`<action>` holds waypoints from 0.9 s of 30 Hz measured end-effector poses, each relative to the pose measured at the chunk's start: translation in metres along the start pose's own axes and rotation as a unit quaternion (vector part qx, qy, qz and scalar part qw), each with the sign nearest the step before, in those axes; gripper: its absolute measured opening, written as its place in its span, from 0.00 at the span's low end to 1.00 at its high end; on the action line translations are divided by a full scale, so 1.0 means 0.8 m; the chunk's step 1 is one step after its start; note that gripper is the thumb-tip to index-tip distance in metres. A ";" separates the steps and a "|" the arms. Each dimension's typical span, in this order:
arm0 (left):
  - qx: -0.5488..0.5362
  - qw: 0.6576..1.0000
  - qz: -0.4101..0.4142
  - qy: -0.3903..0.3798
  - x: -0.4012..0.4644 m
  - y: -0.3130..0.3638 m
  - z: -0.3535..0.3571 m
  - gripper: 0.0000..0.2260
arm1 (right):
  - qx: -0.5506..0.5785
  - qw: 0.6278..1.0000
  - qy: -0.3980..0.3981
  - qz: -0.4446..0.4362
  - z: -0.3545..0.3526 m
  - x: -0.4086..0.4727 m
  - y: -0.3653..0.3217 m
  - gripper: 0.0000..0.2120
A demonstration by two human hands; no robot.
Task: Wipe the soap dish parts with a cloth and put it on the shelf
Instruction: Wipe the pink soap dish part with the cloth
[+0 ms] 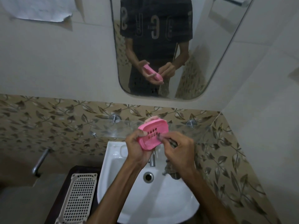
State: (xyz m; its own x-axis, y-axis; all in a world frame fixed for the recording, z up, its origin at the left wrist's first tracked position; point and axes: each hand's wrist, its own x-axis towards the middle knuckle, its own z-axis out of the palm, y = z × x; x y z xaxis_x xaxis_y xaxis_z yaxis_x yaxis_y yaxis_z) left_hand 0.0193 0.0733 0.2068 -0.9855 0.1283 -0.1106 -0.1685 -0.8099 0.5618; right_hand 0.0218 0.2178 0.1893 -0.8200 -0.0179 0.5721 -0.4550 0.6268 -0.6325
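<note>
Clearly mid-wipe: left hand [136, 148] grips the pink soap dish [152, 134]; right hand [178, 151] pinches a dark cloth [169, 169] against it. Glass shelf [186, 131], at twelve o'clock, awaits it.

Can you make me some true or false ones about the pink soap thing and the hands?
1. The left hand holds the pink soap dish. True.
2. The soap dish rests on the glass shelf. False: it is held above the sink.
3. The dish has slots in it. True.
4. The right hand is empty. False: it holds a dark cloth.
5. The sink is pink. False: it is white.
</note>
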 end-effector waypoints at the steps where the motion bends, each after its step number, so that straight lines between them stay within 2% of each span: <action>1: 0.003 1.000 0.002 0.000 0.001 0.000 0.004 0.32 | -0.003 1.000 0.020 0.017 -0.001 0.004 0.002 0.09; 3: 0.001 1.000 0.008 0.008 0.002 -0.001 0.009 0.35 | 0.023 0.998 0.028 0.054 0.003 0.003 -0.003 0.09; 6: 0.008 1.000 0.008 0.008 0.007 -0.002 0.005 0.37 | 0.074 0.996 -0.020 0.041 0.012 -0.009 -0.014 0.08; 10: -0.004 1.000 0.012 -0.001 0.009 -0.001 0.008 0.39 | 0.070 0.990 0.040 0.115 0.011 0.002 -0.003 0.09; 13: -0.007 1.000 0.018 0.018 0.014 0.000 0.004 0.38 | 0.097 0.992 0.004 0.078 0.016 -0.005 -0.023 0.07; 21: -0.007 0.999 0.032 0.014 0.024 0.007 0.010 0.34 | -0.023 0.998 0.038 0.052 0.016 0.003 -0.015 0.09; 24: 0.003 0.999 0.040 0.013 0.023 0.004 0.013 0.38 | -0.017 0.995 0.055 0.078 0.014 0.007 -0.007 0.09; 27: 0.014 0.998 0.050 0.025 0.026 0.002 0.007 0.36 | -0.009 0.996 0.010 0.091 0.015 0.001 -0.004 0.11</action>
State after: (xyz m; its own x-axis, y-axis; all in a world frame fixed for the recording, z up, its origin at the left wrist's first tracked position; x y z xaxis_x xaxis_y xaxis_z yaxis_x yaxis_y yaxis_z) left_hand -0.0013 0.0777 0.2103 -0.9955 0.0182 -0.0928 -0.0702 -0.8005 0.5952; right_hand 0.0184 0.2068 0.1857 -0.8811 0.1127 0.4594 -0.2931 0.6322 -0.7172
